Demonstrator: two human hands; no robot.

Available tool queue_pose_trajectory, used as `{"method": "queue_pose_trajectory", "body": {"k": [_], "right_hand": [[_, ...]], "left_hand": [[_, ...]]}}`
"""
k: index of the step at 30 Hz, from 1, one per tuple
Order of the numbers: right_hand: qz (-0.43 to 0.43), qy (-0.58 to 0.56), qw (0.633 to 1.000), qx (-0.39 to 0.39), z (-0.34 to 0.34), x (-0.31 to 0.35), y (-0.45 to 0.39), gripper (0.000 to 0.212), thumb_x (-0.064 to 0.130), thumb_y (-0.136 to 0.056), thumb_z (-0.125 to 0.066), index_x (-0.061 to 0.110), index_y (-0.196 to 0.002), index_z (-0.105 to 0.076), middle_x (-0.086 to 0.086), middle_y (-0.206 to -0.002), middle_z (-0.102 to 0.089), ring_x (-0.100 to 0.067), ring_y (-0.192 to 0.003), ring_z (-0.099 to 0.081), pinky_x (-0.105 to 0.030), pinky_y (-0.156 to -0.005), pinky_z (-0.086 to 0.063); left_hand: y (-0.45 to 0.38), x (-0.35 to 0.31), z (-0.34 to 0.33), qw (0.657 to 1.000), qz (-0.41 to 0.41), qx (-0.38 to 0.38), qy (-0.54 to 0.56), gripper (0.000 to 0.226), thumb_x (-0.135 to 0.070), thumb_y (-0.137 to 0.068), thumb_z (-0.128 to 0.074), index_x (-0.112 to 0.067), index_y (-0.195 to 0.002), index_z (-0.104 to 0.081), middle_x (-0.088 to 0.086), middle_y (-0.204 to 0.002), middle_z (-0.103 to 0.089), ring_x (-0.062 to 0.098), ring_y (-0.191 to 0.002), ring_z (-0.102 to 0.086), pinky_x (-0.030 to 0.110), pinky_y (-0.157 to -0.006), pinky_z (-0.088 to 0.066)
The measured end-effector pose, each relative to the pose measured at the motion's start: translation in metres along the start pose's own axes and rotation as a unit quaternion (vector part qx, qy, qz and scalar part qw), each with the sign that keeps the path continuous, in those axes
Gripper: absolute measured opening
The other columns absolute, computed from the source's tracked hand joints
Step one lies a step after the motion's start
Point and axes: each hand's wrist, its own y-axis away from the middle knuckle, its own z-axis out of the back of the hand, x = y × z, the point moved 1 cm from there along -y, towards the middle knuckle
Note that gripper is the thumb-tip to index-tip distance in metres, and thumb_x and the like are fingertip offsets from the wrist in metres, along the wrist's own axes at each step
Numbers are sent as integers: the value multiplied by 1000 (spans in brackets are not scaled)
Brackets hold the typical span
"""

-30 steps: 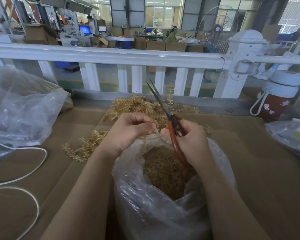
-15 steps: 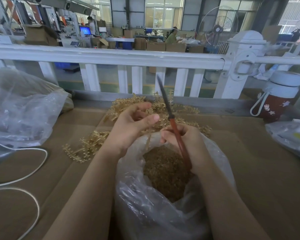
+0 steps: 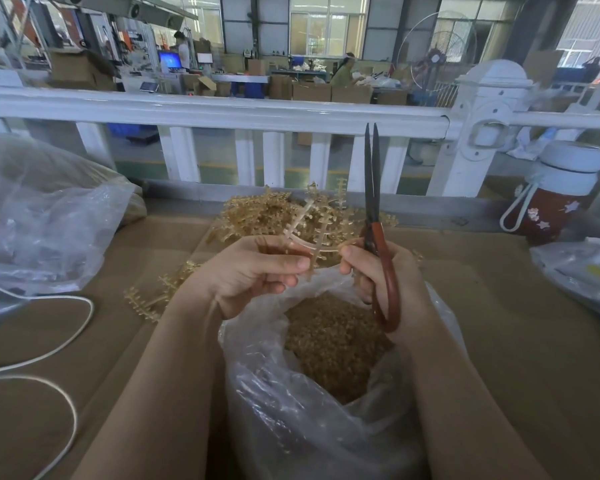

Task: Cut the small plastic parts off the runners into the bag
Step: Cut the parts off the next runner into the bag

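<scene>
Left hand (image 3: 253, 271) is pinching a pale translucent plastic runner (image 3: 305, 233) between thumb and fingers, right above the mouth of the clear plastic bag (image 3: 291, 427) sitting at the near edge of the brown cardboard-covered surface (image 3: 516, 323). The right hand (image 3: 388, 285) is wrapped around the red-brown handles of the long black-bladed scissors (image 3: 373, 202), blades pointing straight up and just barely parted, right beside the runner. The bag holds a heap of small tan cut-off plastic parts (image 3: 329, 344). A tangled pile of tan plastic runners (image 3: 267, 216) lies behind the hands toward the far edge, with a few more off to the left.
</scene>
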Motion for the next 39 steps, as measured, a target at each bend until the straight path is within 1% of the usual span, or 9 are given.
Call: {"method": "queue_pose_trajectory", "body": {"k": [5, 7, 10, 13, 17, 20, 25, 28, 39], "right_hand": [[-1, 17, 1000, 0, -1, -2, 0, 16, 12, -90, -72, 21, -77, -74, -4, -69, -66, -8, -40, -39, -20, -39, -27], [13, 17, 1000, -6, -3, -1, 1, 6, 20, -85, -76, 15, -83, -73, 0, -69, -69, -5, -44, -51, -15, -45, -39], [57, 79, 993, -67, -3, -3, -1, 34, 46, -71, -78, 18, -90, -73, 7, -82, -75, -7, -78, -72, -26, -78, -54], [82, 183, 974, -108, -2, -6, -2, 62, 74, -60, -74, 25, -98, -68, 17, -89, -72, -4, -92, -69, -33, -88, -54], [108, 285, 949, -76, -2, -12, -1, 55, 87, -59, -65, 42, -89, -58, 30, -89, -66, 8, -84, -63, -21, -74, -45], [123, 399, 908, -45, -3, -14, 0, 65, 94, -58, -56, 39, -93, -55, 26, -89, -64, 10, -85, -60, -10, -64, -40], [134, 499, 856, -35, -5, -16, 0, 65, 89, -65, -57, 33, -97, -55, 20, -93, -63, 4, -83, -59, -18, -64, -45], [152, 528, 834, -50, -5, -17, 1, 66, 89, -66, -55, 32, -98, -54, 20, -93, -61, 1, -82, -58, -17, -64, -44], [167, 548, 818, -61, -5, -17, 1, 69, 92, -66, -52, 31, -98, -54, 19, -92, -63, -3, -81, -59, -22, -67, -53]], "left_hand": [[1, 2, -7, 998, 25, 31, -58, 20, -20, -62, -86, -18, -81, -81, -3, -70, -72, 6, -60, -62, 15, -61, -50], [0, 1, -8, 999, 24, 10, -30, 18, -17, -64, -86, -18, -80, -81, -2, -73, -73, 7, -62, -65, 17, -61, -51], [-3, 1, -5, 996, 8, -53, 69, 17, -21, -66, -77, -15, -83, -78, -1, -76, -74, 6, -61, -66, 16, -55, -52], [-5, 0, -3, 977, -22, -109, 181, 21, -16, -70, -73, -9, -91, -75, 1, -75, -75, 5, -59, -69, 15, -52, -55], [-7, 1, -4, 961, -50, -141, 234, 24, -12, -69, -71, -6, -93, -71, 4, -72, -75, 8, -64, -72, 16, -54, -56], [-9, 1, -4, 960, -67, -131, 240, 22, -10, -71, -71, -6, -92, -73, 4, -74, -75, 8, -66, -73, 17, -56, -57], [-9, 1, -5, 959, -89, -126, 239, 12, -7, -72, -68, -12, -74, -79, 4, -76, -76, 8, -68, -74, 17, -57, -58], [-9, 3, -6, 961, -86, -117, 237, 11, -5, -72, -68, -8, -79, -77, 6, -77, -76, 10, -68, -74, 18, -58, -58], [-9, 5, -9, 966, -82, -114, 216, 11, -5, -71, -68, -5, -76, -77, 9, -76, -76, 11, -67, -73, 19, -61, -59]]}}
